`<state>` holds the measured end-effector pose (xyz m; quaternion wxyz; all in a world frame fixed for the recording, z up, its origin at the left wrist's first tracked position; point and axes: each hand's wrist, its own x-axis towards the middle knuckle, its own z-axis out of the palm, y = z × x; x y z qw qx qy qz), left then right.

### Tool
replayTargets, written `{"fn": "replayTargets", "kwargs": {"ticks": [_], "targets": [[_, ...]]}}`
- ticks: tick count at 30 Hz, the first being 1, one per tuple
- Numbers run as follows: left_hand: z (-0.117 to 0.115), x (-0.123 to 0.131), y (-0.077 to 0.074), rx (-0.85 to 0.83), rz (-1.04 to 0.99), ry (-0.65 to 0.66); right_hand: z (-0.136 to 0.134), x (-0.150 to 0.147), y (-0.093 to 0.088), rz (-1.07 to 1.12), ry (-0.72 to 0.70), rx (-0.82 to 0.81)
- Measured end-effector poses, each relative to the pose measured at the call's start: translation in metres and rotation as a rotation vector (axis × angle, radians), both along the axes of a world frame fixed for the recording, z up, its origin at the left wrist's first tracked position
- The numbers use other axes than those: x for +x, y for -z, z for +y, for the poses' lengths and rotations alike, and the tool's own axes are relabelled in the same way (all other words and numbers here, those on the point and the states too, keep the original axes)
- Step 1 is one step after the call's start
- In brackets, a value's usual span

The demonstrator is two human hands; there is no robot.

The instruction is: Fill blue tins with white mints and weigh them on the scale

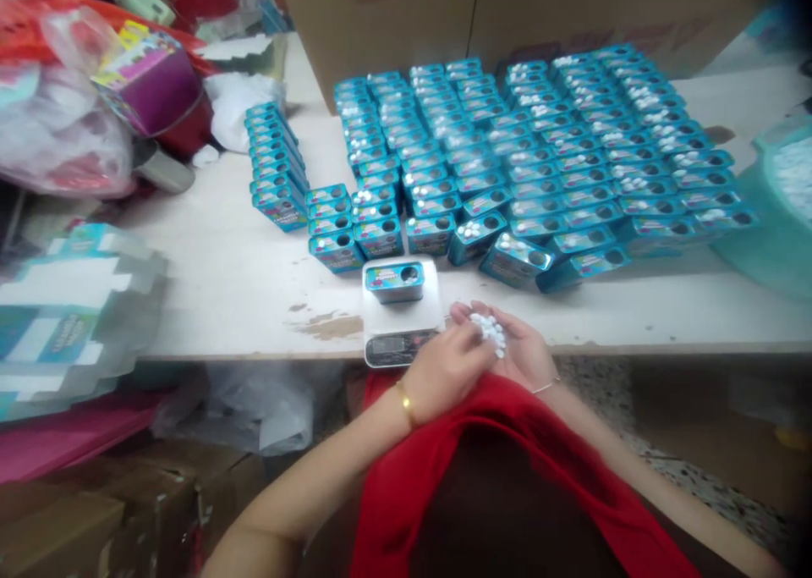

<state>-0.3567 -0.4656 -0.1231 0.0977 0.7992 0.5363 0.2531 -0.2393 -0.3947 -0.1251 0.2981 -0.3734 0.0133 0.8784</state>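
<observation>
My right hand (526, 354) is cupped palm up at the table's front edge, holding a heap of small white pellets (488, 333). Over the heap bends my left hand (449, 366), its fingers curled together at the pellets; its fingertips are partly hidden. Just left of both hands sits a white kitchen scale (406, 317) with a dark display panel. Standing on the scale is a blue printed box (394, 282) with a dark round hole in its top. Behind it, rows of the same blue boxes (444, 138) stand close together, many with white pellets lying on top.
A green basin (754, 244) of white pellets stands at the right. Against the back is a large cardboard carton (406, 19). Flattened blue-and-white box blanks (69, 316) lie at the left, below plastic bags (63, 138) and a purple box (152, 87). Cartons (57, 527) sit underneath.
</observation>
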Motion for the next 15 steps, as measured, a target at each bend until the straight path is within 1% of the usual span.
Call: {"fn": "replayTargets", "kwargs": {"ticks": [3,7,11,15], "targets": [[0.008,0.013,0.008,-0.109,0.108,-0.029,-0.004,0.002,0.004,-0.031,0.017,0.0],[0.011,0.017,0.006,-0.182,0.134,-0.034,-0.006,0.004,0.01,-0.014,0.008,0.006],[0.01,0.017,0.006,-0.17,0.104,-0.037,-0.006,0.004,0.013,-0.011,-0.014,0.01],[0.009,0.014,0.009,-0.143,0.107,-0.034,-0.007,0.0,0.011,-0.051,-0.016,0.004]]}}
